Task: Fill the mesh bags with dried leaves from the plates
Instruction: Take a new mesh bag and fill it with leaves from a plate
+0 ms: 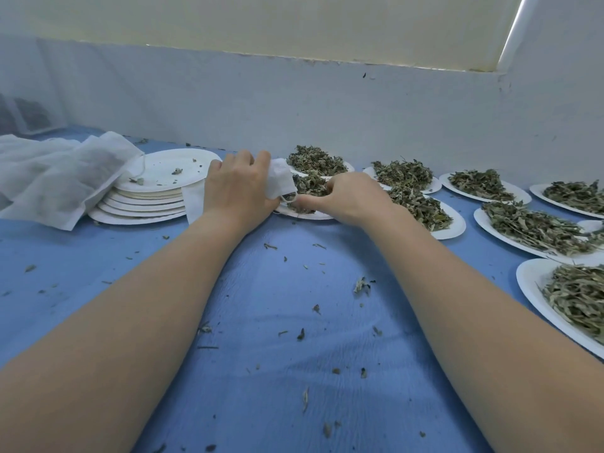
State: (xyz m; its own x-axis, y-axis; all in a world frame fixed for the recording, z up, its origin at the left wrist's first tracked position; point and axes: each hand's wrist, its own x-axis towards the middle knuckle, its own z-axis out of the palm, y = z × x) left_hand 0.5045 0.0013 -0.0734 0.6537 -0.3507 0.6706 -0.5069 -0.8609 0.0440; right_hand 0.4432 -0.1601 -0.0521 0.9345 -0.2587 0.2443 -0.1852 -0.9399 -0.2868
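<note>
— Where's the mesh bag (280, 182) you're filling?

— It's in your left hand (236, 186), fingers curled around its bunched white fabric, held just over the near rim of a paper plate (305, 214) of dried leaves (309, 186), with its loose end hanging down beside your wrist.

— And your right hand (351, 197)?

— It rests on that same plate, fingers bent down into the leaves right next to the bag. Whether it's actually pinching any, I can't tell; the fingertips are hidden.

— What's around you on the counter (261, 305)?

— To your left, a stack of emptied plates (153, 194) with a few crumbs on top, and a heap of spare mesh bags (55, 178) draped against it. To your right, more plates piled with leaves (529, 223), running toward the edge. Leaf scraps (361, 285) are scattered across the blue cloth between your forearms.
</note>
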